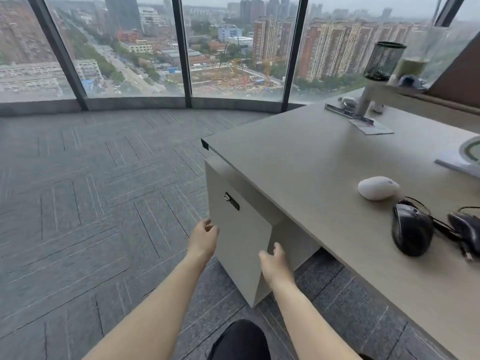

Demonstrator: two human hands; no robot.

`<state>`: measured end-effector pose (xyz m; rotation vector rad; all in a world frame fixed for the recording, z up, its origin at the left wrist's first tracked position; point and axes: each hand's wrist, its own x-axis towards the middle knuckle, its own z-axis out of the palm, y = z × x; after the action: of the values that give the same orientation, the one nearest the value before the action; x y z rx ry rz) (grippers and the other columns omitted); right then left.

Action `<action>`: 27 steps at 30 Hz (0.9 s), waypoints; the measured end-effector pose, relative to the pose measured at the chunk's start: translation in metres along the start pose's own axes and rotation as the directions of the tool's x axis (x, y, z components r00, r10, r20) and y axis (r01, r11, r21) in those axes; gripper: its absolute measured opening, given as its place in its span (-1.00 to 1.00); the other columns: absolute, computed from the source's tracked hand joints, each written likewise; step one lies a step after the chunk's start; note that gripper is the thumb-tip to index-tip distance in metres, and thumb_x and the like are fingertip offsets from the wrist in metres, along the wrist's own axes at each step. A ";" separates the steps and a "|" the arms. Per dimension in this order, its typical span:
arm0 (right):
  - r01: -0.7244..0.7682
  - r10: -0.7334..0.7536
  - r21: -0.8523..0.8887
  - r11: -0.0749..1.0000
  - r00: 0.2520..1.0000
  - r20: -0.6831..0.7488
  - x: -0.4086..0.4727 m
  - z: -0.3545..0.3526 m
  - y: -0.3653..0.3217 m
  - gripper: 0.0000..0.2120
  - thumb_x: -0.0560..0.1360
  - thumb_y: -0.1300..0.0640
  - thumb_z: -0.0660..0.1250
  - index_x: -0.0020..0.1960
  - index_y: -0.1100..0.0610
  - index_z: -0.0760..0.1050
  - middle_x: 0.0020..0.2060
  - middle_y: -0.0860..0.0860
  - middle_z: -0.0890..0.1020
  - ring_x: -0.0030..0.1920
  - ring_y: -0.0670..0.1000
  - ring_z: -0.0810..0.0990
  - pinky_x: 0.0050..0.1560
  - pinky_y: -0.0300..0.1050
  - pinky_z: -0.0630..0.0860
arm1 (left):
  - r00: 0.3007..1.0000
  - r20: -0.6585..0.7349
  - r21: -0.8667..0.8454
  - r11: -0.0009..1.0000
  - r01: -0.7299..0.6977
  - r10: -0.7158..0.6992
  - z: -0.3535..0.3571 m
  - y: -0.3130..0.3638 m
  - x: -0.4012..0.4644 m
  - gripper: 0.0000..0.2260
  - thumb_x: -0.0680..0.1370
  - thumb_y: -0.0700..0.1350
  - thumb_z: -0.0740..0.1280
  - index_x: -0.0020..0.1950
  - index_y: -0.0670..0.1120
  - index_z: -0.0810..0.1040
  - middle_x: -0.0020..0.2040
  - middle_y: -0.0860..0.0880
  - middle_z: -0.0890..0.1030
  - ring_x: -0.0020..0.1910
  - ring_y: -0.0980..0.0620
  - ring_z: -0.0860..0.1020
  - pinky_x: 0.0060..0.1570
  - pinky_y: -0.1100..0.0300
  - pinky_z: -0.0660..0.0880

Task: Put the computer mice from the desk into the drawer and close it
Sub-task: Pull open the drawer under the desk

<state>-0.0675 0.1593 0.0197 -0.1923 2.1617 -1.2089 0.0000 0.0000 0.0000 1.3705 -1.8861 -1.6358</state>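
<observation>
Three mice lie on the beige desk (pixel 298 157) at the right: a white mouse (pixel 378 187), a black corded mouse (pixel 411 228) and a second black mouse (pixel 467 228) cut by the frame edge. Under the desk's left end stands a beige drawer cabinet (pixel 241 229) with a dark lock (pixel 231 200) on its front. My left hand (pixel 204 239) rests at the cabinet's left front edge, fingers loosely curled, holding nothing. My right hand (pixel 274 262) touches the cabinet's right front corner, fingers apart. The cabinet front looks closed.
A mesh pen cup (pixel 384 61) and a glass (pixel 413 66) stand on a raised shelf at the far right. A monitor-arm base (pixel 361 110) and a paper (pixel 371 127) sit on the desk's far end. Grey carpet (pixel 91 203) spreads left; tall windows lie beyond.
</observation>
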 end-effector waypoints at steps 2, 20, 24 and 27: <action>-0.014 0.015 0.024 1.000 1.000 -0.027 0.014 0.000 -0.002 -0.41 0.59 0.15 0.18 0.57 0.18 0.07 0.52 0.13 0.27 0.48 0.16 0.30 0.34 0.00 0.32 | 0.998 0.008 -0.095 0.994 0.059 -0.059 0.011 0.003 0.016 -0.57 0.57 -0.09 0.22 0.44 -0.16 0.36 0.35 -0.15 0.50 0.29 -0.12 0.49 0.32 -0.05 0.41; 0.035 0.028 0.217 0.976 0.959 -0.281 0.040 0.034 0.005 -0.50 0.42 0.21 0.17 0.35 0.03 0.45 0.18 -0.03 0.63 0.15 -0.01 0.61 0.18 0.05 0.56 | 0.955 -0.018 -0.468 0.846 0.254 -0.297 0.060 0.031 0.144 -0.84 0.54 -0.22 0.29 0.08 -0.22 0.54 -0.01 -0.19 0.59 -0.02 -0.13 0.58 -0.30 0.00 0.58; 0.055 0.002 0.209 0.976 0.964 -0.265 0.035 0.035 0.009 -0.48 0.43 0.27 0.15 0.38 0.06 0.44 0.23 -0.02 0.62 0.24 -0.01 0.59 0.25 0.06 0.53 | 0.958 -0.045 -0.437 0.868 0.236 -0.283 0.056 0.029 0.141 -0.86 0.53 -0.24 0.28 0.06 -0.24 0.55 0.10 -0.22 0.58 0.04 -0.15 0.57 -0.23 -0.04 0.60; 0.068 -0.034 0.148 0.987 0.974 -0.223 0.024 0.039 0.015 -0.51 0.47 0.29 0.15 0.38 0.10 0.46 0.23 0.00 0.63 0.27 -0.03 0.57 0.27 0.01 0.52 | 0.954 -0.035 -0.459 0.853 0.250 -0.298 0.042 0.024 0.132 -0.86 0.54 -0.26 0.26 0.05 -0.22 0.56 0.15 -0.22 0.59 0.15 -0.18 0.56 -0.16 -0.13 0.63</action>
<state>-0.0598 0.1297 -0.0179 -0.0495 2.2475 -1.4818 -0.1080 -0.0818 -0.0384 1.5261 -1.1799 -1.9333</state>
